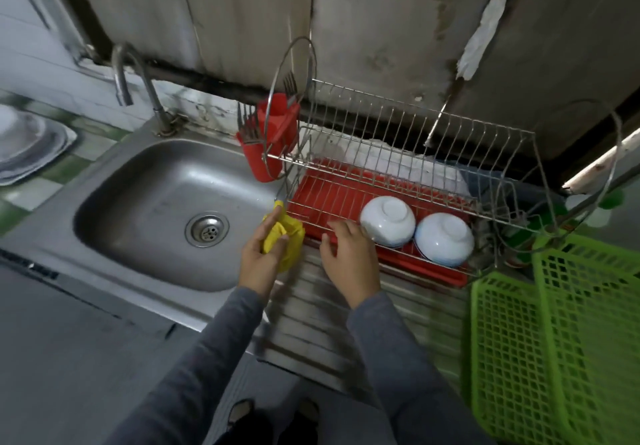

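Observation:
My left hand (261, 257) grips a bunched yellow cloth (289, 236) against the front left leg of a wire dish rack (415, 122), at the sink's right edge. My right hand (349, 254) hovers with spread, relaxed fingers over the front edge of the rack's red drip tray (322, 191), holding nothing. Two white bowls (388, 221) (444, 238) sit upside down on the rack's lower tier, just right of my right hand. A red cutlery holder (273, 133) with forks hangs on the rack's left end.
A steel sink (145, 195) with a drain and curved tap (121, 77) lies to the left. White plates (24, 139) are stacked at far left. Green plastic baskets (554, 333) stand at the right. The ribbed drainboard (311, 309) lies under my forearms.

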`<action>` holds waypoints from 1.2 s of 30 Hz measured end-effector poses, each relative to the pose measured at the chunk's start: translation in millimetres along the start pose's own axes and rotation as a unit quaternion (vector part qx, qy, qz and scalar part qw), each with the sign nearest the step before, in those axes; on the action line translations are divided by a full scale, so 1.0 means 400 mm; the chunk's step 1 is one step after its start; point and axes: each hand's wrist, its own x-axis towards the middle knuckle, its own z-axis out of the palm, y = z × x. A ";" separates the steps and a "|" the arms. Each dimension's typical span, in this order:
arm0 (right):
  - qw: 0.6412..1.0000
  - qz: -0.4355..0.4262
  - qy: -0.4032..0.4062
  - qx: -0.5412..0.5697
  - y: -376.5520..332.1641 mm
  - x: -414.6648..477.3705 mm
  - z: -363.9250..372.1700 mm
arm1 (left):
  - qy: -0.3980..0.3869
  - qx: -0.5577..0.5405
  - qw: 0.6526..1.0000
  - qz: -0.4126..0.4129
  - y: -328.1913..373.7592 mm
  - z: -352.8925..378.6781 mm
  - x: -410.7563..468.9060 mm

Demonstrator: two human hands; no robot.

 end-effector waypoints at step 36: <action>0.865 -0.262 -0.428 -0.003 -1.236 0.012 0.720 | 0.370 0.021 0.928 0.022 0.160 -1.338 -0.067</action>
